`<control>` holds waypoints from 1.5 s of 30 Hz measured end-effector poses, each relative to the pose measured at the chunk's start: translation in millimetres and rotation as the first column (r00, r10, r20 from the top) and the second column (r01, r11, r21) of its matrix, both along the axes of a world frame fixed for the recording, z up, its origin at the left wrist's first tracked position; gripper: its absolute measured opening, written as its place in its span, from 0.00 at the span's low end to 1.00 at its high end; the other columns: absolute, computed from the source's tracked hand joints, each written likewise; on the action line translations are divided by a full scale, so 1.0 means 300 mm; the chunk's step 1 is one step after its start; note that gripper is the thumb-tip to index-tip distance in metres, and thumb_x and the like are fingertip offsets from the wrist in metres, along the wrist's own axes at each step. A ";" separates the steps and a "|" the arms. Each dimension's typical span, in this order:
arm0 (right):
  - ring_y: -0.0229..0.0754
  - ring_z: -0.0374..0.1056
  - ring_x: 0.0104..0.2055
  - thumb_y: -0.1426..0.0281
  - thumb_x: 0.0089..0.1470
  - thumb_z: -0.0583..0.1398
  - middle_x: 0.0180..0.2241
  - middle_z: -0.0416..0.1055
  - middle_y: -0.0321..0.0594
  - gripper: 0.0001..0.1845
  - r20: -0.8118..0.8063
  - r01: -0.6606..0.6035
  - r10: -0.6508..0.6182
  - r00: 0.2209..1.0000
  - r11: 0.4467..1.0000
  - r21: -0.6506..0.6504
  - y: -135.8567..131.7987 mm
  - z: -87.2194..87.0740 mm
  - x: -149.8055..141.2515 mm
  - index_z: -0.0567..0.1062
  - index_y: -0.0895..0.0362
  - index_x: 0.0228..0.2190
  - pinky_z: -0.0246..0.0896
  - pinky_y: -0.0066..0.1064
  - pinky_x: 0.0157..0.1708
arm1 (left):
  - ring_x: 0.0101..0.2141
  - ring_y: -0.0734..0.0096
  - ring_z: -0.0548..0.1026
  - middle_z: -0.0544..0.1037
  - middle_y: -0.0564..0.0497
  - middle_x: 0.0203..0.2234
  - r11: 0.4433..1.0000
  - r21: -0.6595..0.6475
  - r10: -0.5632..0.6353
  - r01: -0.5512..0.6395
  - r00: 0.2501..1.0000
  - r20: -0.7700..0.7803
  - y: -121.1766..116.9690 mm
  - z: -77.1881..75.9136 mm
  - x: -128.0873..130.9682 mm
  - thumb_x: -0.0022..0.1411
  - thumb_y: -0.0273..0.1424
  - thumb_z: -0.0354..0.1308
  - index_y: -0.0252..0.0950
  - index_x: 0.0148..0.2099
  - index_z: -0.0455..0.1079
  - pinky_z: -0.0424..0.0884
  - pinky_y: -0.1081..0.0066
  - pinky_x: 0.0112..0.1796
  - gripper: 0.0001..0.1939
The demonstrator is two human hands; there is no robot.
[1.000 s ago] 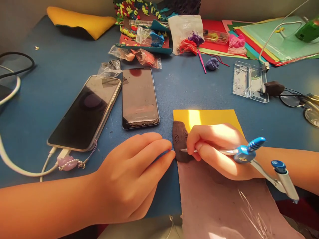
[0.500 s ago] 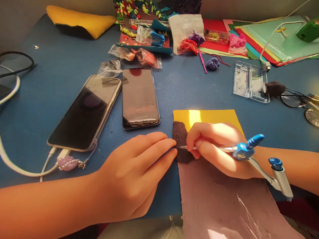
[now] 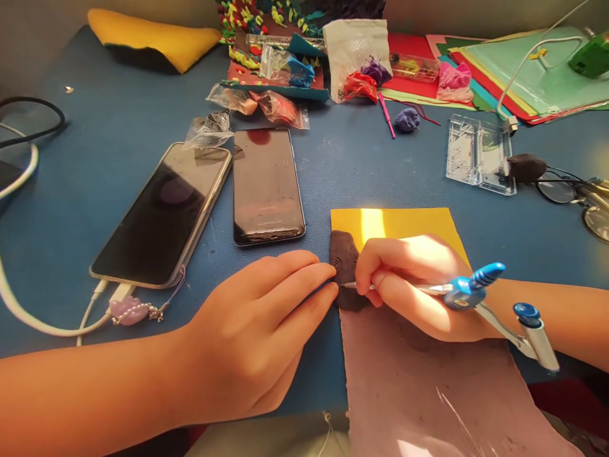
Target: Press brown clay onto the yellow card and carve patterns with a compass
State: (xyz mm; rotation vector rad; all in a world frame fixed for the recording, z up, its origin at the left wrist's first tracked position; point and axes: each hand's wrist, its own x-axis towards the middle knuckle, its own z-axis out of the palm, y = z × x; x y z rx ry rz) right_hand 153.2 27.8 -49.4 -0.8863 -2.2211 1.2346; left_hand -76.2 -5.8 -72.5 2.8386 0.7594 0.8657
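My right hand (image 3: 419,289) is closed around one leg of a blue and white drawing compass (image 3: 465,294), its metal point touching a dark brown piece of clay (image 3: 343,246). Small spiral marks show on the clay's surface. The compass's hinge and other leg stick out to the right, over the wrist. My left hand (image 3: 259,327) has its fingers stretched out side by side, with the tips at the clay's left edge. Beneath the clay lies a sheet, with a yellow part (image 3: 409,219) at the top and a mauve clay-covered part (image 3: 413,387) below.
Two phones (image 3: 269,187) lie left of the sheet, one with a white cable (image 3: 52,330). At the back are bagged clay (image 3: 280,108), coloured sheets (image 3: 518,76) and a yellow felt-like piece (image 3: 157,38). A clear case (image 3: 478,152) and glasses (image 3: 556,190) lie right.
The compass and right hand have shifted very slightly downward. The left hand stays at the clay's edge.
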 end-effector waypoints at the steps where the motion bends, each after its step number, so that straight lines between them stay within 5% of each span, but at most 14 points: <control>1: 0.28 0.56 0.19 0.79 0.51 0.48 0.21 0.63 0.29 0.09 0.001 -0.005 0.005 1.000 1.000 -0.002 0.000 0.000 0.001 0.66 0.57 0.26 0.50 0.21 0.19 | 0.53 0.54 0.71 0.76 0.38 0.48 1.000 0.004 -0.012 0.012 1.000 0.004 0.001 0.000 0.000 0.60 0.20 0.48 0.28 0.50 0.70 0.74 0.55 0.49 0.18; 26: 0.29 0.54 0.19 0.81 0.47 0.48 0.19 0.60 0.29 0.10 0.104 -0.089 0.095 0.990 0.994 -0.062 -0.002 0.035 0.003 0.64 0.56 0.26 0.50 0.21 0.19 | 0.55 0.53 0.69 0.75 0.38 0.50 0.999 -0.046 -0.001 -0.001 0.999 -0.042 -0.006 0.007 0.000 0.61 0.20 0.48 0.30 0.53 0.68 0.73 0.53 0.50 0.19; 30: 0.30 0.56 0.19 0.79 0.48 0.48 0.19 0.62 0.30 0.08 0.028 -0.039 0.041 0.999 0.998 -0.047 -0.003 0.029 0.009 0.64 0.56 0.26 0.50 0.23 0.19 | 0.55 0.54 0.69 0.75 0.39 0.49 1.000 -0.025 -0.003 0.002 1.000 -0.021 -0.006 -0.004 0.001 0.61 0.20 0.46 0.31 0.52 0.69 0.74 0.55 0.49 0.19; 35: 0.30 0.58 0.20 0.80 0.51 0.46 0.19 0.63 0.30 0.11 0.139 0.051 -0.053 0.989 0.999 0.012 -0.010 0.035 0.010 0.64 0.56 0.26 0.51 0.23 0.21 | 0.55 0.52 0.69 0.75 0.38 0.49 1.000 -0.023 -0.016 0.016 0.999 -0.030 -0.005 -0.002 0.003 0.61 0.19 0.47 0.29 0.52 0.69 0.74 0.54 0.49 0.19; 45: 0.31 0.57 0.19 0.78 0.51 0.48 0.19 0.63 0.31 0.09 0.144 0.028 -0.025 0.989 0.999 -0.019 -0.007 0.034 0.008 0.64 0.56 0.26 0.52 0.24 0.21 | 0.55 0.53 0.68 0.75 0.39 0.50 0.999 -0.045 0.007 -0.011 0.996 -0.085 -0.003 0.010 0.005 0.62 0.21 0.47 0.31 0.54 0.69 0.73 0.54 0.50 0.19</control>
